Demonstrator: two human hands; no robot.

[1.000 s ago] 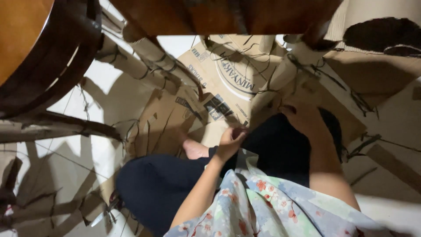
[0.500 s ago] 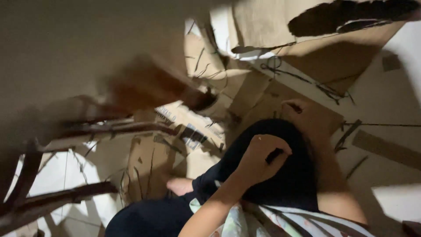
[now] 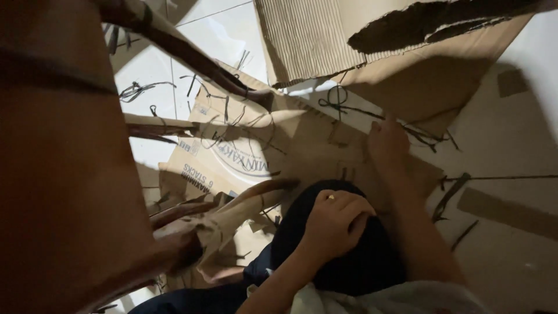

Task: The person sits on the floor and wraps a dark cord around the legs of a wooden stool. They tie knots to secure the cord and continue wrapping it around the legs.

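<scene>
My left hand [image 3: 337, 224] is curled into a fist with a ring on one finger. It rests on my knee in dark trousers [image 3: 349, 261]. I cannot tell whether anything is inside the fist. My right hand [image 3: 386, 142] reaches forward and lies flat on a brown cardboard sheet [image 3: 302, 145] spread on the floor. Thin dark strips [image 3: 343, 107] are scattered over the cardboard just beyond its fingers.
A dark wooden chair [image 3: 64, 174] fills the left side, and its curved legs [image 3: 244, 203] cross in front of my knee. A large corrugated cardboard sheet [image 3: 314, 35] with a torn dark patch lies at the top. White floor tiles [image 3: 500, 151] with cardboard scraps are on the right.
The view swung and the chair now fills the left. My left hand pulled back from the cardboard onto my knee. My right hand stayed on the cardboard.
</scene>
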